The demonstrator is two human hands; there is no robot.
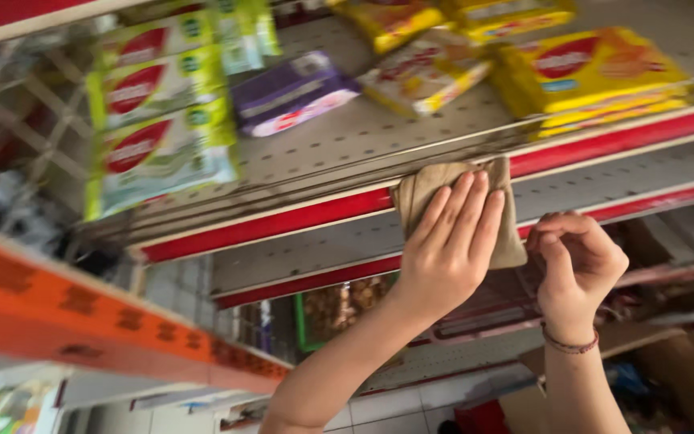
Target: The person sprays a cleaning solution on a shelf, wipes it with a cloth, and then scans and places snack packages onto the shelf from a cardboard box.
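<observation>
We press our left hand (449, 245), fingers flat and spread, against a brown cloth (443, 193) on the red front edge of the shelf (315, 213). Our right hand (576, 261) hangs just beside it, curled into a loose fist holding nothing, a bracelet (569, 345) at the wrist. On the shelf above lie yellow packets (588, 72) at the right, a purple packet (291, 92) in the middle, and green packets with red ovals (158, 120) at the left.

Yellow packets (588, 76), green-red packs (158, 133) on shelf
</observation>
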